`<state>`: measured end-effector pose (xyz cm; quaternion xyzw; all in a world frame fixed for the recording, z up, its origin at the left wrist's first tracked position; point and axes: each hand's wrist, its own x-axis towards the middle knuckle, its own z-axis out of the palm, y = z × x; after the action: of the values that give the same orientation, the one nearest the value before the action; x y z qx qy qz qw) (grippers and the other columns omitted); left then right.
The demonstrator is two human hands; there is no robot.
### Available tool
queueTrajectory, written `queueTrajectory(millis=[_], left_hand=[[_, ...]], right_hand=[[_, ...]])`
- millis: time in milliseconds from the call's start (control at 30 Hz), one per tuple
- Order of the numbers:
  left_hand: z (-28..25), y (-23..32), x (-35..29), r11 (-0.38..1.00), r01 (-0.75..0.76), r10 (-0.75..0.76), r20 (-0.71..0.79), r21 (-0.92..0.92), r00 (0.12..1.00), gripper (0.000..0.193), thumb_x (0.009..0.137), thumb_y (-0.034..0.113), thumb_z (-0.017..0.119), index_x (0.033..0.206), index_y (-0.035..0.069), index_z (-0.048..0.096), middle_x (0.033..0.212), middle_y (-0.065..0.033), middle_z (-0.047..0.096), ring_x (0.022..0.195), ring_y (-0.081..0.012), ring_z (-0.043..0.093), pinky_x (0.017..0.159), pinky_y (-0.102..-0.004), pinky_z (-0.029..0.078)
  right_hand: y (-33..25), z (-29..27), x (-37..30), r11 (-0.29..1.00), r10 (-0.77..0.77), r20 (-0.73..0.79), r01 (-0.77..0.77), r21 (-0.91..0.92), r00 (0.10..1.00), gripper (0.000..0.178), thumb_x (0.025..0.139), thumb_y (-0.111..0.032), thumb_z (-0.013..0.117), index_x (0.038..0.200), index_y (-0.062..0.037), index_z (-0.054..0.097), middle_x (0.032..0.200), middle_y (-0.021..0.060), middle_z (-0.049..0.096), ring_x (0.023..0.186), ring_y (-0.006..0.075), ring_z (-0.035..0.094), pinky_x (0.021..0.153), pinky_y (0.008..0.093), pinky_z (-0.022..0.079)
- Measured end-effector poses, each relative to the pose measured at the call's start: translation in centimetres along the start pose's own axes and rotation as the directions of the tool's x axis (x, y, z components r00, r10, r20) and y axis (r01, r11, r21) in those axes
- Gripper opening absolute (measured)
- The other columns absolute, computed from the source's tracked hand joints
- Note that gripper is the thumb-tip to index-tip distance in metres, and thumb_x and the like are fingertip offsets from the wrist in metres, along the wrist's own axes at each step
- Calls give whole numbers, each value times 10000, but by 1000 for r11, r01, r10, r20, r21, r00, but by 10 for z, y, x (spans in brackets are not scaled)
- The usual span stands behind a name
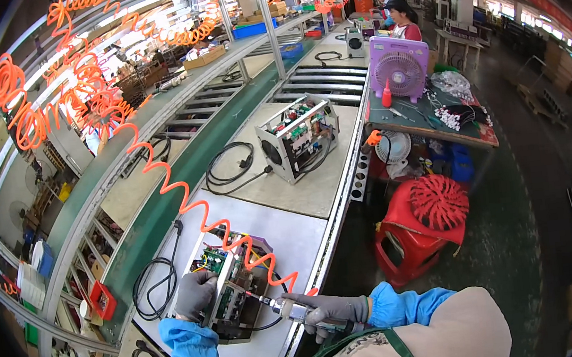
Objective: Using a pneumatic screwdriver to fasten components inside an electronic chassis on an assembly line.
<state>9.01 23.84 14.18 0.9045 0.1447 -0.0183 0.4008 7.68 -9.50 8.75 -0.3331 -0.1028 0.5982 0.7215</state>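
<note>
An open-frame electrical unit (233, 302) with green circuit boards and a metal frame lies on the pale board in front of me. My left hand (196, 294), in a grey glove, is at its left side with the fingers curled in; what they hold, if anything, is hidden. My right hand (333, 309), also gloved, is wrapped round an air screwdriver (294, 310). The tool's thin bit (256, 296) points left at the unit's near part; whether it touches is unclear. An orange coiled air hose (195, 205) hangs down across the unit toward the tool.
Another open unit (299, 139) stands farther up the line, beside a coiled black cable (229, 167). More black cable (155, 290) lies left of my unit. On the right are a red plastic stool (420, 227) and a side table with a purple fan (400, 69). Co-workers sit beyond.
</note>
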Motion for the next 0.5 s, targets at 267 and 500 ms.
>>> queueTrajectory(millis=[267, 500], left_hand=[[-9, 12, -13, 999, 47, -48, 56, 18, 997, 234, 831, 150, 620, 985, -4, 706, 763, -53, 678, 691, -112, 598, 665, -275, 486], [-6, -11, -11, 973, -154, 193, 233, -175, 953, 404, 762, 164, 652, 1119, -21, 613, 889, -87, 669, 734, -188, 624, 691, -330, 500]], right_hand=[[5, 1, 3, 996, -10, 8, 11, -94, 1000, 865, 822, -89, 587, 1526, -200, 96, 965, 62, 487, 790, 125, 597, 649, 313, 598], [-6, 20, -6, 986, -12, -26, 8, -168, 1000, 878, 801, -102, 594, 1524, -200, 105, 919, 76, 529, 714, 135, 620, 640, 317, 600]])
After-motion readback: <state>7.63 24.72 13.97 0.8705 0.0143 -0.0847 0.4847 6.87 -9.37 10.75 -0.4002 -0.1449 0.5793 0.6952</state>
